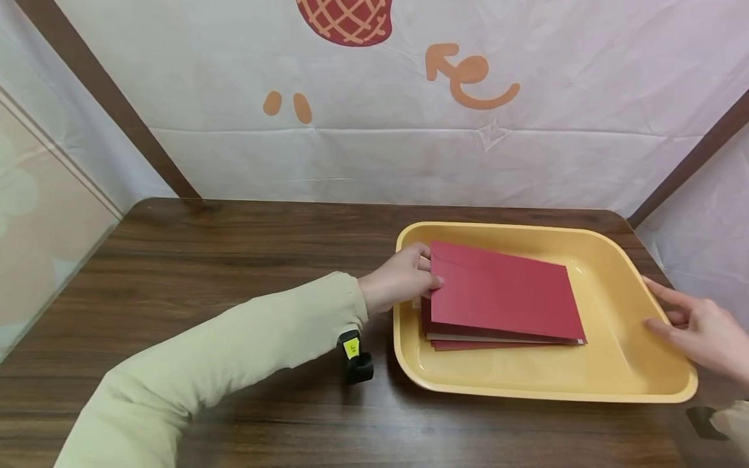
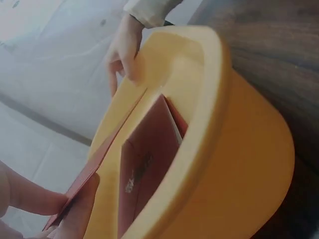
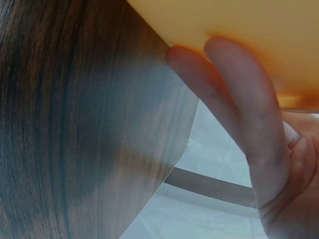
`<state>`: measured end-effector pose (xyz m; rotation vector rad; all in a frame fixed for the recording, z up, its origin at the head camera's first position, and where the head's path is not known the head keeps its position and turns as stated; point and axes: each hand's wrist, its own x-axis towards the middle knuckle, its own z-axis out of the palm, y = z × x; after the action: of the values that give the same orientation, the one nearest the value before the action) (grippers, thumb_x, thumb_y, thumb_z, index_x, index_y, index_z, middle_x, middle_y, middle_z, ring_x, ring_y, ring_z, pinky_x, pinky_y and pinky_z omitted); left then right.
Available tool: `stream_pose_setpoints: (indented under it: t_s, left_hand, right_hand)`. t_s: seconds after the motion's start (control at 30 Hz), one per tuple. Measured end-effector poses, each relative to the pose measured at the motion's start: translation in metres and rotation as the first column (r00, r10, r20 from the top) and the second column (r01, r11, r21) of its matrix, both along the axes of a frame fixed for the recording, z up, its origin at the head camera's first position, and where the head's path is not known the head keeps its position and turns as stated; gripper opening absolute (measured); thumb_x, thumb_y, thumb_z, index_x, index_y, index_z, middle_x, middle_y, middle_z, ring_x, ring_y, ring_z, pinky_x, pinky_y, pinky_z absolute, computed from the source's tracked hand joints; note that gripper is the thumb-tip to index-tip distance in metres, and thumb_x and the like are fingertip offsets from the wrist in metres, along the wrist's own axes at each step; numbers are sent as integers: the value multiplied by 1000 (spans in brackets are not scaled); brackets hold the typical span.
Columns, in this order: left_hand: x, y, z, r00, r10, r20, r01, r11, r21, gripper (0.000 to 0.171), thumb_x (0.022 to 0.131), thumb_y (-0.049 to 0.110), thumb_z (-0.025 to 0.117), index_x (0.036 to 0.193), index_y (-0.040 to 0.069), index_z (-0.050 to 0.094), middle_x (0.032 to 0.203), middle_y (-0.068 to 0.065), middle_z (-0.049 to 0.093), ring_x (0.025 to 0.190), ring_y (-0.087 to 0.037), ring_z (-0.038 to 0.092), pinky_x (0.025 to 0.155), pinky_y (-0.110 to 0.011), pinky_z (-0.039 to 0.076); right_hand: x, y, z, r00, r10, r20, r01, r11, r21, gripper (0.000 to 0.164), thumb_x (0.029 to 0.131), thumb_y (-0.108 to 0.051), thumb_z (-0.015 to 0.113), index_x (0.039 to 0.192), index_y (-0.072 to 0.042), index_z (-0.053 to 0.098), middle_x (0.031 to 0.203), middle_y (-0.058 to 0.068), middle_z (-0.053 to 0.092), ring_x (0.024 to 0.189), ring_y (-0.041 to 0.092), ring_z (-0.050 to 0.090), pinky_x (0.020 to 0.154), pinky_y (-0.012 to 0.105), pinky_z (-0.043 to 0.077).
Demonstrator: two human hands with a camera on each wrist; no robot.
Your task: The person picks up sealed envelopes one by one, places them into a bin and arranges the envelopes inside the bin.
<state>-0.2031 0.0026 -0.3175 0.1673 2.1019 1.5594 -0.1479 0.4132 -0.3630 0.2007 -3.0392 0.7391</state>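
A yellow plastic tray (image 1: pixel 626 338) with raised walls stands on the right part of the table. Inside it, toward the left, lie several red envelopes in a loose stack. My left hand (image 1: pixel 404 276) pinches the top red envelope (image 1: pixel 503 296) by its left edge, thumb above and fingers beneath. In the left wrist view this envelope (image 2: pixel 107 144) is lifted apart from another envelope (image 2: pixel 147 164), which bears a silvery mark. At the tray's right rim my right hand (image 1: pixel 699 328) holds on, thumb inside and fingers outside. Its fingers (image 3: pixel 249 94) press the tray's outer wall in the right wrist view.
A dark wood-grain table (image 1: pixel 281 240) lies under the tray. Behind it hangs a pale cloth (image 1: pixel 374 162) with orange and red prints, and dark posts stand at both sides. A black strap with a yellow label (image 1: pixel 351 348) sits at my left sleeve.
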Motion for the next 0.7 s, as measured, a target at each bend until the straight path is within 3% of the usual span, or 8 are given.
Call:
stream_pose_setpoints:
  t_s: [0.1, 0.23, 0.33, 0.4, 0.57, 0.63, 0.7]
  left_hand:
    - [-3, 3, -4, 1000, 10, -24, -10, 1000, -25, 36, 90, -3, 58, 122, -3, 40, 110, -20, 64, 81, -23, 68, 79, -37, 56]
    - [-7, 5, -6, 994, 3, -114, -15, 995, -103, 46, 86, -3, 62, 125, -1, 38, 98, -18, 68, 74, -21, 67, 71, -31, 55]
    - [-7, 6, -6, 978, -28, -207, -13, 981, -194, 59, 84, -2, 62, 135, 0, 33, 86, -12, 65, 67, -16, 60, 63, -24, 48]
    - [-7, 7, -6, 968, -52, -247, -9, 970, -241, 64, 84, -2, 60, 140, 2, 30, 88, -11, 62, 69, -15, 58, 61, -24, 46]
    - [-6, 9, -7, 967, -110, -232, 39, 957, -288, 58, 83, -6, 55, 136, -2, 32, 102, -18, 60, 71, -18, 63, 62, -33, 56]
    - [-7, 10, -8, 968, -132, -212, 57, 943, -327, 55, 83, -5, 56, 132, -4, 32, 97, -20, 60, 64, -19, 64, 61, -37, 57]
    - [-9, 12, -8, 967, -156, -203, 67, 918, -391, 53, 84, -4, 57, 130, -4, 31, 89, -18, 59, 57, -19, 62, 59, -38, 57]
  right_hand:
    - [0, -1, -1, 1000, -4, 5, 4, 1000, -2, 65, 88, -1, 62, 141, 12, 27, 86, 36, 65, 47, -4, 59, 44, 21, 48]
    - [-1, 0, -1, 1000, 2, -3, -2, 1000, -14, 65, 88, 0, 62, 141, 13, 26, 85, 38, 65, 47, -4, 59, 43, 21, 48]
    - [-1, 1, -2, 1000, 12, -21, -12, 1000, -24, 65, 87, 1, 62, 140, 14, 27, 83, 36, 65, 47, -5, 58, 43, 20, 47]
    - [-1, 1, -2, 999, 16, -31, -17, 1000, -26, 64, 87, 1, 62, 140, 14, 28, 81, 36, 65, 47, -6, 58, 43, 20, 47]
    - [0, 1, -3, 1000, 11, -30, -12, 1000, -23, 64, 88, 0, 63, 140, 13, 28, 82, 36, 65, 46, -6, 57, 43, 20, 47]
    - [0, 2, -3, 999, 14, -35, -15, 999, -32, 66, 87, 0, 63, 142, 11, 27, 81, 35, 66, 46, -6, 58, 43, 20, 47]
    - [0, 4, -4, 998, 18, -52, -21, 998, -56, 72, 87, 1, 64, 148, -2, 26, 79, 31, 67, 47, -7, 58, 43, 19, 47]
